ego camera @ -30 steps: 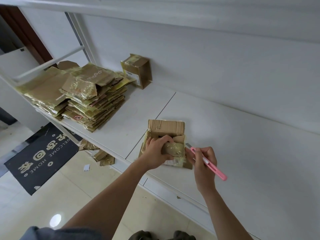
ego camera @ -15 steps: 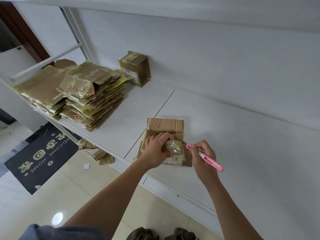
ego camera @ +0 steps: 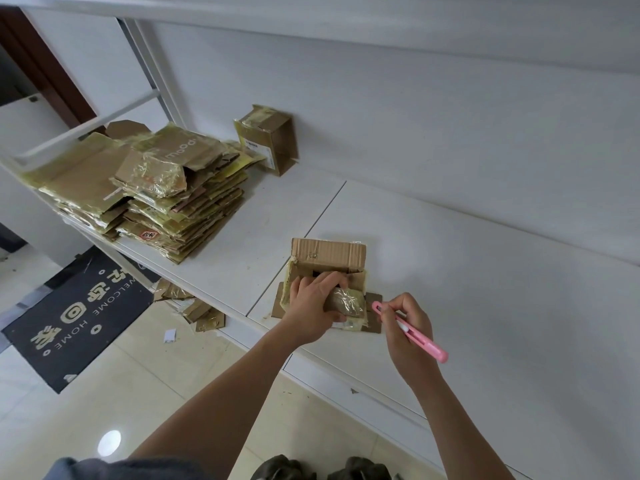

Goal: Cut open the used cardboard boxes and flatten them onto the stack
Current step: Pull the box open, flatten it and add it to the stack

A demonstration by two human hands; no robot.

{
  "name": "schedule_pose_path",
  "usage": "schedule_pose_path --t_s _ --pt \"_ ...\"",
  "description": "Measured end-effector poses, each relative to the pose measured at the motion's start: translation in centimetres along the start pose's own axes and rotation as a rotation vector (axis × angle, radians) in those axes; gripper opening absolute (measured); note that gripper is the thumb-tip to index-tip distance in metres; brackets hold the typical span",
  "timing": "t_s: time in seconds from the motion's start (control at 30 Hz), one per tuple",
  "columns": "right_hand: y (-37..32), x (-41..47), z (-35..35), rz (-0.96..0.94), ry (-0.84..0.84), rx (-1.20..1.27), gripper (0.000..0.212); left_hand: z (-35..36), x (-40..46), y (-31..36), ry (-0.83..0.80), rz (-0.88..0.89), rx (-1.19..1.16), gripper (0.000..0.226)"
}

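A small open cardboard box (ego camera: 330, 258) with yellowed tape stands near the front edge of the white shelf (ego camera: 450, 271). My left hand (ego camera: 311, 306) grips its taped near flap, fingers hooked inside. My right hand (ego camera: 410, 332) holds a pink utility knife (ego camera: 412, 332) just right of the box, the tip close to the box's right side. A tall stack of flattened cardboard (ego camera: 162, 192) lies at the shelf's left end. Another taped box (ego camera: 266, 138) stands upright against the back wall.
Cardboard scraps (ego camera: 197, 306) lie on the tiled floor under the shelf, beside a dark welcome mat (ego camera: 72, 317). A white frame rail (ego camera: 86, 126) runs behind the stack. The shelf stretches bare to the right of the box.
My right hand with the knife has drawn slightly away to the right of the box. My left hand keeps its grip on the flap.
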State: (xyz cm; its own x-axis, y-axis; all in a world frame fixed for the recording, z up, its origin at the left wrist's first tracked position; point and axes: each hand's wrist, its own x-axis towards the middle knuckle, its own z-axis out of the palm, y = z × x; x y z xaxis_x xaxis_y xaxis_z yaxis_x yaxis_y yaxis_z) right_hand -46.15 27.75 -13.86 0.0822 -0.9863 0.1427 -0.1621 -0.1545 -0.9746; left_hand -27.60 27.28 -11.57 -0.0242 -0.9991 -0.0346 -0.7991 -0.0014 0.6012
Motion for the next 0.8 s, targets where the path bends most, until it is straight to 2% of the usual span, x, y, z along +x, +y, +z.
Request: schedule_pose_path --t_s 0.2,0.4,0.6,0.8 --pt "-0.2 -1.1 -0.7 -0.046 -0.053 -0.013 0.021 -0.2 -0.3 0.2 -0.03 -0.064 -0.061 0.051" --pt "-1.0 -0.3 -0.8 -0.088 0.112 0.053 0.023 -1.0 0.4 0.6 -0.069 -0.091 -0.081 0.048" --pt "-0.4 0.8 0.5 -0.037 0.006 0.015 0.017 -0.7 0.6 0.9 -0.05 -0.121 -0.09 0.049" --pt "0.3 -0.2 -0.6 -0.09 -0.023 -0.015 0.019 -0.6 0.8 1.1 -0.062 -0.139 -0.11 0.048"
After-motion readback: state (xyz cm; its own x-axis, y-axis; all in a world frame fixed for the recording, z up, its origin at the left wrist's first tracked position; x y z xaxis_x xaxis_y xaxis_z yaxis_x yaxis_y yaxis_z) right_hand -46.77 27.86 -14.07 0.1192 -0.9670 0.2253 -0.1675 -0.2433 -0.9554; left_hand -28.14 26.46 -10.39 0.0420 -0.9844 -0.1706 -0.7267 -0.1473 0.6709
